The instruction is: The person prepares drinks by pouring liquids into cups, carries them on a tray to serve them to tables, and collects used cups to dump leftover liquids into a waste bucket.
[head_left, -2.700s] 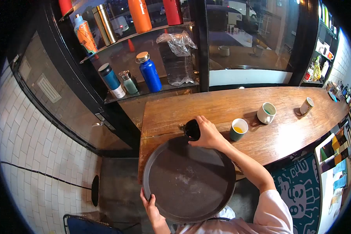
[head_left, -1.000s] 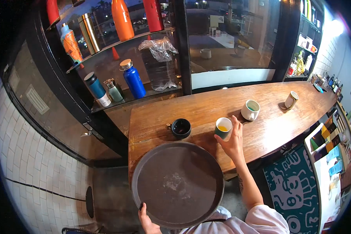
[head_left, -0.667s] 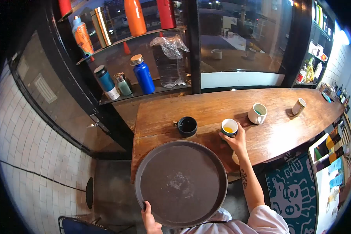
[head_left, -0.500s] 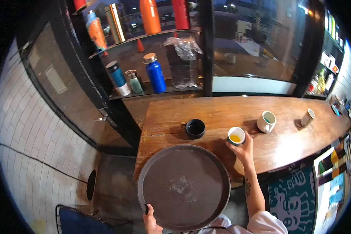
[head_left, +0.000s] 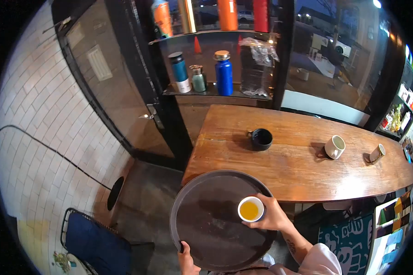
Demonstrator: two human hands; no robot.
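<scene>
My left hand point(head_left: 187, 260) grips the near left rim of a round dark brown tray point(head_left: 202, 229), its thumb lying over the edge. Between the fingers of my right hand point(head_left: 271, 214) is a small white cup point(head_left: 251, 209) with yellow liquid inside. The cup is upright over the right half of the tray; whether its base touches the tray I cannot tell. Beyond the tray, a black mug point(head_left: 261, 139) stands on the wooden table point(head_left: 289, 160). Farther right are a cream mug point(head_left: 334, 147) and a slim light cup point(head_left: 377, 154).
Bottles, among them a blue one point(head_left: 224, 73), line a shelf point(head_left: 206, 89) behind the table. A door point(head_left: 101, 82) and a white tiled wall point(head_left: 36, 114) are on the left. A dark blue chair point(head_left: 94, 240) stands at lower left.
My right hand has brought the white cup from above the table to the left, over the tray. My left hand still holds the tray. The view has shifted, with the table now farther right.
</scene>
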